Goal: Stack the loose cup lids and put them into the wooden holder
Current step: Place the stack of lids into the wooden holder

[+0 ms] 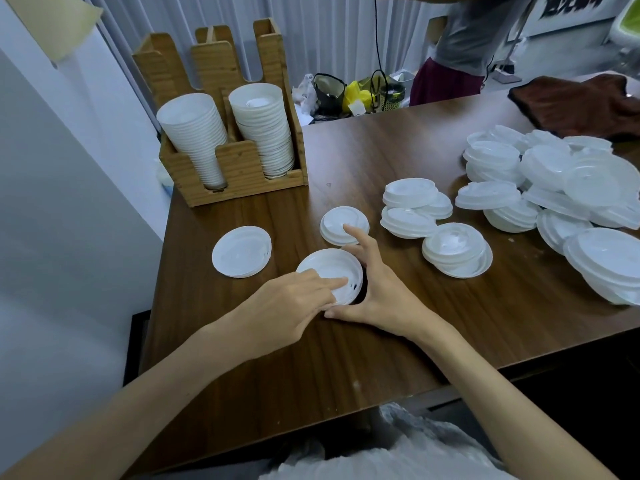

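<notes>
Left hand (294, 299) presses straight fingers flat on a round, glossy white plastic lid (332, 265) while right hand (377, 292) grips its rim on the dark wood-grain table (381, 348).

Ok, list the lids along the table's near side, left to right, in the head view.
Lone lid → held lid, between left hand and right hand → short lid stack → large lids at the right edge.
</notes>
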